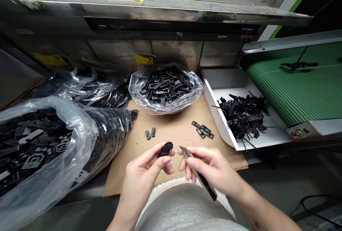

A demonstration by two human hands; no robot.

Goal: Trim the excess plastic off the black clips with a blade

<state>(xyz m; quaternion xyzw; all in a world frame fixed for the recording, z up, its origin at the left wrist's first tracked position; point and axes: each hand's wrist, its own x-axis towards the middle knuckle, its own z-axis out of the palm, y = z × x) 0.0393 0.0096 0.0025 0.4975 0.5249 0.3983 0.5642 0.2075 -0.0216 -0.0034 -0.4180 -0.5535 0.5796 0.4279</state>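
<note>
Between thumb and fingers, my left hand [145,168] pinches a small black plastic part [166,149]. A utility knife [199,175] is gripped in my right hand [213,167], its blade tip pointing up and left toward the part, a short gap away. Both hands are over the near edge of a cardboard sheet [165,127]. Beyond my left hand, two small black pieces [150,133] lie on the cardboard. Several flat black parts with rectangular openings [203,129] rest together farther right.
A clear plastic bag [133,90] full of black parts stands at the back. Another large bag [82,127] of black parts fills the left. At right, a white tray [219,81] holds black parts with thin stems, beside a green conveyor belt [278,92]. A metal shelf [171,8] crosses above.
</note>
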